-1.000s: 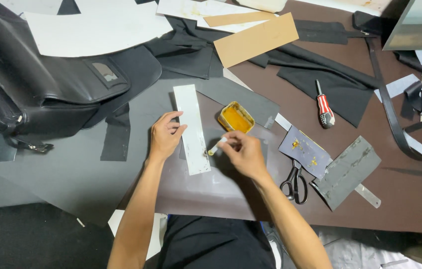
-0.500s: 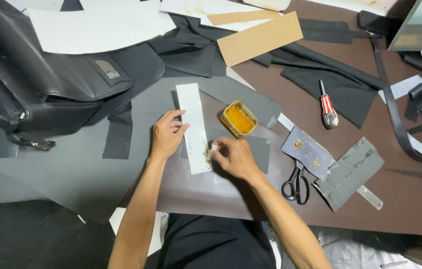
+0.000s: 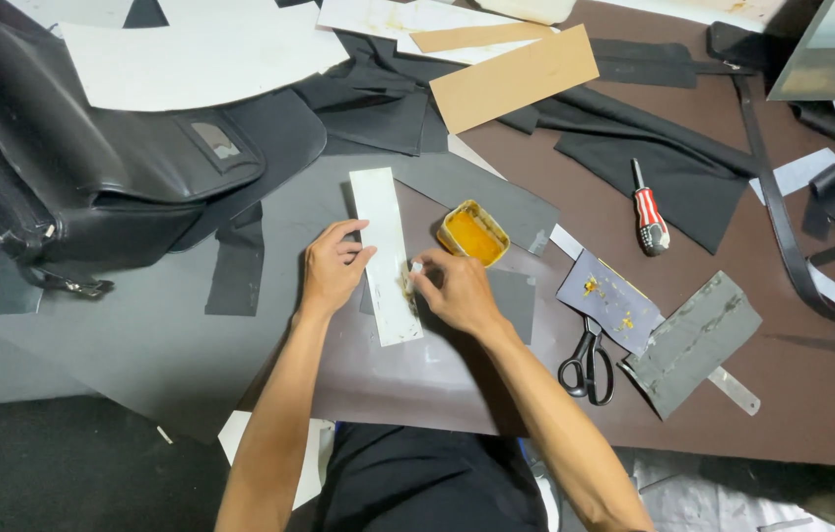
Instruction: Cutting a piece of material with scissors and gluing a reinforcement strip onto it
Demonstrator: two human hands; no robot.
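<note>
While the left hand (image 3: 332,271) pressed flat on the long white card strip (image 3: 385,254) lying on the dark table sheet (image 3: 407,379), the right hand (image 3: 452,291), pinching a small glue applicator (image 3: 413,268) at the strip's right edge beside the open tin of yellow adhesive (image 3: 473,233), was best kept to thin, even strokes.

Long, narrow white card strip (image 3: 385,251) lying flat on the dark sheet, running lengthwise away from the body, lower right edge smeared yellowish, with a small open rectangular tin of yellow glue (image 3: 473,233) just beside its right edge, tilted diagonally.
</note>
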